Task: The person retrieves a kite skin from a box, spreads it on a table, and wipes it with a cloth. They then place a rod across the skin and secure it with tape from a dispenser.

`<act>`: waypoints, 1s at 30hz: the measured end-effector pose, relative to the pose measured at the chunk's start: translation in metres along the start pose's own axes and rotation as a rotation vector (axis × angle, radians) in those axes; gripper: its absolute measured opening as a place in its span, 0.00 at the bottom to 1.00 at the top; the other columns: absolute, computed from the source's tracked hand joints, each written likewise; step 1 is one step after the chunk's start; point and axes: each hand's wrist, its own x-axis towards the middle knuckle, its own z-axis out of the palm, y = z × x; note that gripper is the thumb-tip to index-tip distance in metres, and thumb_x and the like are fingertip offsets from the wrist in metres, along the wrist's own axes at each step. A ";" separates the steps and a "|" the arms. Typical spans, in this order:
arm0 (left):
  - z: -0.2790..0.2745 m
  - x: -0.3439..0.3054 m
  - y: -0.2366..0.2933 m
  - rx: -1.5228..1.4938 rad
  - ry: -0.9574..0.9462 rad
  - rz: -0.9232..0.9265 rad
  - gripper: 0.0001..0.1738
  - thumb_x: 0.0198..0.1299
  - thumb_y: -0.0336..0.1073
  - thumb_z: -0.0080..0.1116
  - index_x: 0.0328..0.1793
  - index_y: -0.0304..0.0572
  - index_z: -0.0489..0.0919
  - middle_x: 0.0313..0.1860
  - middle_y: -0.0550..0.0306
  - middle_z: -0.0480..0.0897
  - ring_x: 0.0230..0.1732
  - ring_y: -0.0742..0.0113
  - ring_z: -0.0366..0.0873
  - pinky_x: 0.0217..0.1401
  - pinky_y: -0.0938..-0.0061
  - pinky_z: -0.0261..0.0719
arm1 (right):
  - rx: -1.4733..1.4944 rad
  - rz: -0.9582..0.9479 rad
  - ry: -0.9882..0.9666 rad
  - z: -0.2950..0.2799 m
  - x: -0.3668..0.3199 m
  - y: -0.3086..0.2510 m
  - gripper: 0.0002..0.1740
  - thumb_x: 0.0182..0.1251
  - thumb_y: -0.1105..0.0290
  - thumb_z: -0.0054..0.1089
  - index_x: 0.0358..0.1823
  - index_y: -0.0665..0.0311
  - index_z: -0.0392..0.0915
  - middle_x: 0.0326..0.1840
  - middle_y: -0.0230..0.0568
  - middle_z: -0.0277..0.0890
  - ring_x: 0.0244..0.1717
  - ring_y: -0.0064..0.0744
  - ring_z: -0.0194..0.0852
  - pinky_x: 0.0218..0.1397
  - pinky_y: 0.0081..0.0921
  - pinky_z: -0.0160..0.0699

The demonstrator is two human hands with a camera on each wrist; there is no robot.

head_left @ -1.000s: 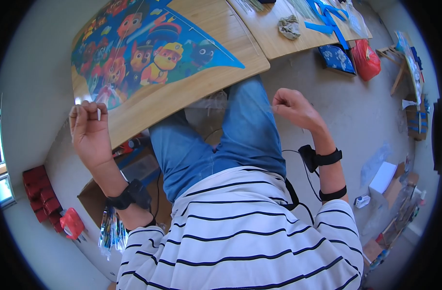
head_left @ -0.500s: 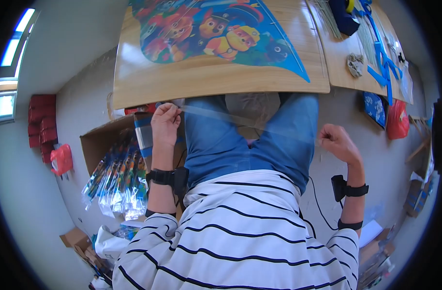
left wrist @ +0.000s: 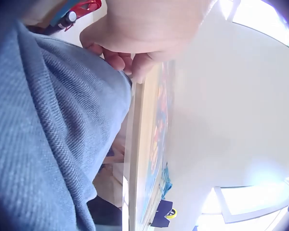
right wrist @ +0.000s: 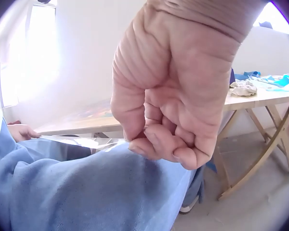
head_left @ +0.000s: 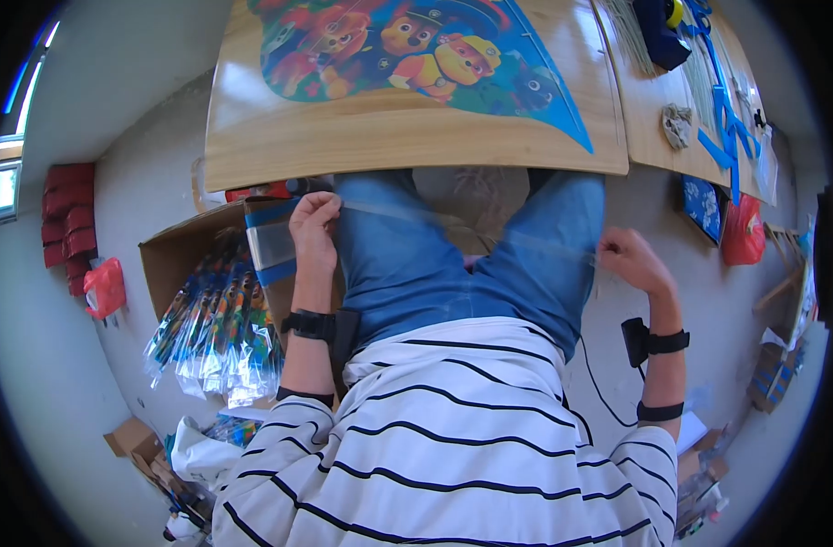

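A clear, thin strip (head_left: 407, 214) stretches across the lap between the two hands in the head view. The left hand (head_left: 315, 228) pinches one end of it over the left thigh, near the table's front edge. At the other end, beside the right thigh, the right hand (head_left: 633, 259) pinches the strip between thumb and curled fingers. The right wrist view shows that hand (right wrist: 168, 91) close up, its fingertips against the thumb. A printed cartoon sheet (head_left: 435, 59) with thin rods lies flat on the wooden table (head_left: 389, 144), beyond both hands.
An open cardboard box (head_left: 175, 246) with wrapped colourful items (head_left: 221, 319) stands left of the legs. On the right table lie blue ribbons (head_left: 728, 128), a crumpled cloth (head_left: 676, 126) and a dark tape holder (head_left: 658, 36). A red bag (head_left: 743, 232) hangs or stands at right.
The view has swung and the hands have moved from the table's left side to over the lap, the strip between them throughout. In the last half second both hands have barely moved.
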 end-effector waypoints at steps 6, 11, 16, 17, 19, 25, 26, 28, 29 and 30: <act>-0.006 0.002 -0.011 0.077 0.035 0.045 0.07 0.54 0.25 0.70 0.36 0.45 0.84 0.27 0.71 0.80 0.23 0.84 0.67 0.26 0.88 0.60 | -0.094 0.048 -0.021 0.008 0.012 0.001 0.09 0.55 0.71 0.61 0.30 0.71 0.78 0.21 0.46 0.73 0.25 0.30 0.71 0.31 0.32 0.71; -0.006 0.005 -0.016 0.057 0.058 0.037 0.10 0.53 0.24 0.71 0.39 0.45 0.83 0.29 0.71 0.80 0.25 0.84 0.68 0.29 0.88 0.62 | -0.067 0.060 0.040 0.014 0.011 0.006 0.09 0.57 0.71 0.61 0.31 0.72 0.81 0.23 0.46 0.77 0.26 0.33 0.74 0.33 0.33 0.74; 0.004 0.002 -0.007 0.060 0.153 -0.044 0.14 0.53 0.25 0.71 0.44 0.44 0.81 0.32 0.69 0.80 0.29 0.81 0.70 0.35 0.86 0.67 | 0.108 0.161 0.088 0.016 0.004 0.012 0.09 0.59 0.72 0.66 0.31 0.74 0.81 0.24 0.40 0.79 0.28 0.28 0.76 0.34 0.30 0.76; 0.000 0.005 -0.008 0.071 0.102 -0.063 0.14 0.53 0.25 0.71 0.45 0.44 0.80 0.32 0.69 0.80 0.29 0.81 0.71 0.35 0.85 0.68 | 0.151 0.190 0.088 0.016 0.003 0.013 0.09 0.59 0.71 0.66 0.32 0.74 0.82 0.25 0.39 0.79 0.28 0.27 0.76 0.34 0.29 0.76; -0.012 0.012 -0.008 0.094 0.005 -0.102 0.16 0.53 0.26 0.71 0.47 0.45 0.79 0.33 0.69 0.80 0.30 0.80 0.71 0.36 0.84 0.69 | 0.239 0.247 0.084 0.017 0.001 0.016 0.09 0.60 0.71 0.67 0.32 0.73 0.82 0.25 0.37 0.80 0.29 0.25 0.76 0.34 0.27 0.76; -0.006 0.011 -0.002 0.055 0.040 -0.171 0.15 0.54 0.26 0.69 0.47 0.46 0.79 0.34 0.69 0.80 0.30 0.81 0.71 0.35 0.84 0.69 | 0.042 0.305 0.282 0.018 -0.003 0.038 0.09 0.54 0.72 0.71 0.29 0.72 0.83 0.24 0.39 0.81 0.27 0.27 0.77 0.33 0.28 0.75; -0.007 0.013 -0.003 0.066 0.021 -0.173 0.15 0.54 0.26 0.69 0.47 0.46 0.79 0.34 0.69 0.80 0.30 0.81 0.71 0.35 0.84 0.69 | 0.141 0.307 0.316 0.016 -0.004 0.035 0.09 0.54 0.72 0.72 0.29 0.72 0.83 0.24 0.40 0.80 0.26 0.28 0.76 0.33 0.28 0.74; -0.014 0.016 -0.003 0.096 -0.016 -0.181 0.14 0.55 0.26 0.68 0.47 0.46 0.79 0.34 0.69 0.81 0.30 0.81 0.72 0.34 0.84 0.69 | 0.344 0.315 0.382 0.014 -0.009 0.024 0.10 0.52 0.72 0.73 0.27 0.72 0.82 0.23 0.41 0.79 0.26 0.28 0.75 0.32 0.28 0.73; -0.014 0.017 -0.004 0.107 -0.025 -0.189 0.14 0.55 0.26 0.67 0.47 0.46 0.79 0.34 0.69 0.81 0.30 0.81 0.72 0.34 0.84 0.69 | 0.301 0.277 0.338 0.019 -0.009 0.024 0.09 0.53 0.72 0.73 0.27 0.71 0.82 0.22 0.39 0.78 0.25 0.26 0.73 0.31 0.27 0.72; -0.015 0.017 -0.004 0.117 -0.035 -0.192 0.14 0.55 0.27 0.67 0.47 0.46 0.80 0.34 0.69 0.81 0.30 0.81 0.72 0.34 0.84 0.69 | 0.257 0.234 0.296 0.024 -0.009 0.025 0.09 0.53 0.72 0.72 0.27 0.70 0.81 0.22 0.37 0.77 0.25 0.24 0.71 0.30 0.25 0.70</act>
